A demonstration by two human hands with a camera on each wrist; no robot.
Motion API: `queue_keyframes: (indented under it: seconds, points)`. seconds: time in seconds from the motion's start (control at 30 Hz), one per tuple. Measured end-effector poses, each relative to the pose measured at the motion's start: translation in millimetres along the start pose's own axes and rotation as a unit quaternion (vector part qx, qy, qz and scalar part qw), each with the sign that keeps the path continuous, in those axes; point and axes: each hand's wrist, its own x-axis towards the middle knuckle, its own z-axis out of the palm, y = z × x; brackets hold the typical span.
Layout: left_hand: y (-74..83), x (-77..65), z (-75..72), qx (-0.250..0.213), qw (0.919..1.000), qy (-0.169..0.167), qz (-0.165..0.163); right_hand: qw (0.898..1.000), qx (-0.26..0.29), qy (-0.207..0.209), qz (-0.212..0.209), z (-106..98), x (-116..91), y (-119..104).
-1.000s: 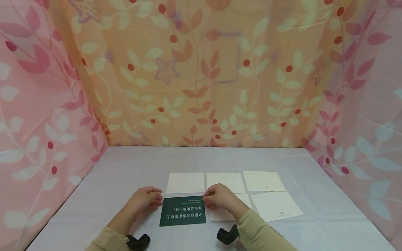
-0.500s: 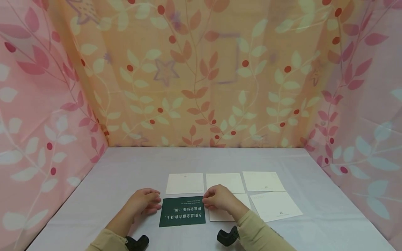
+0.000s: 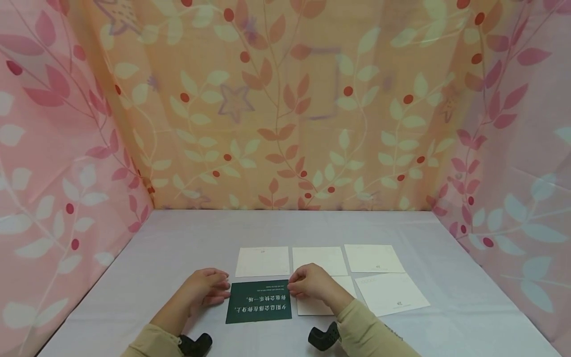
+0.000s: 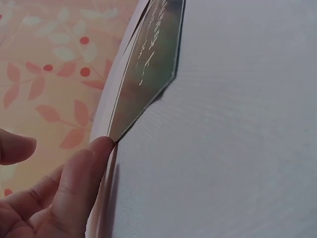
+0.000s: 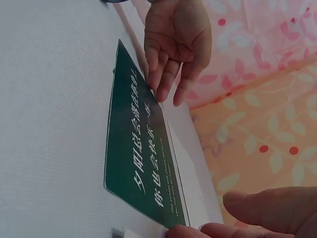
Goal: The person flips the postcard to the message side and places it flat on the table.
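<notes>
A dark green card (image 3: 258,303) with pale lettering, upside down from my side, lies flat on the white cloth. My left hand (image 3: 206,288) is at its left edge; in the left wrist view one fingertip meets the corner of the card (image 4: 151,59), with the thumb held apart. At the opposite edge is my right hand (image 3: 315,285). The right wrist view shows its fingertips right at the near corner of the card (image 5: 136,139), the thumb raised away from them. My right hand partly covers a cream card (image 3: 312,307) beneath it.
Behind the green card is a row of cream cards: left (image 3: 262,263), middle (image 3: 317,257) and right (image 3: 374,260). A slightly turned cream card (image 3: 392,295) lies to the right. Black wrist devices (image 3: 323,337) sit at both sleeves. Patterned curtains (image 3: 285,124) enclose the table.
My left fingers eased slightly away from the card's edge, then came back a little. The green card and my right hand stay nearly in place.
</notes>
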Motion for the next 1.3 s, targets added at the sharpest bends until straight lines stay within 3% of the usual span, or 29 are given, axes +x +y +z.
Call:
queue_keyframes:
  seconds: [0.4,0.57,0.83,1.3]
  points:
    - [-0.7,6.1,-4.0,-0.026,0.999,-0.03,0.021,1.0,0.004,0.003,0.003,0.3,0.2,1.4]
    - [0.7,5.8,-3.6,0.0,0.9986,-0.045,0.028,1.0,0.004,0.003,0.002,0.2,1.2,1.9]
    - [1.0,4.9,3.6,0.03,0.9986,-0.036,0.024,1.0,0.001,0.001,-0.004,-0.9,1.0,2.7]
    - [5.7,2.6,4.5,0.019,0.9989,-0.037,0.022,1.0,-0.005,-0.003,-0.017,-2.2,2.2,4.5]
